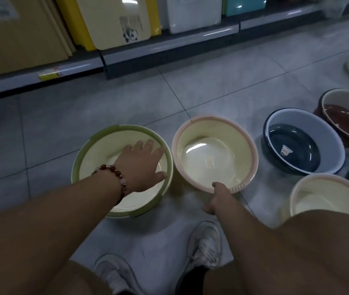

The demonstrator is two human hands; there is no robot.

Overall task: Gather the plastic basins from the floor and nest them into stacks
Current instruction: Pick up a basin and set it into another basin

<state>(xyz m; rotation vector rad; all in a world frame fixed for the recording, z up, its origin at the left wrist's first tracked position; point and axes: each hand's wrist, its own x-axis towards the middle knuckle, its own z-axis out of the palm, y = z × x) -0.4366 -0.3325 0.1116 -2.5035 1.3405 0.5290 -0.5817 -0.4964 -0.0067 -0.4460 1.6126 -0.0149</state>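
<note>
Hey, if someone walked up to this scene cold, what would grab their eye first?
Probably the two arms reaching down: the left hand, with a bead bracelet, spread inside the green-rimmed basin, and the right hand gripping the near rim of the pink-rimmed basin beside it. Next, more basins to the right, including a dark blue one.

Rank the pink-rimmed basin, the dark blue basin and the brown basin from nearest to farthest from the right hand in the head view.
1. Pink-rimmed basin: the right hand grips its near rim.
2. Dark blue basin: next along to the right.
3. Brown basin: farther right, beyond the blue one.
</note>
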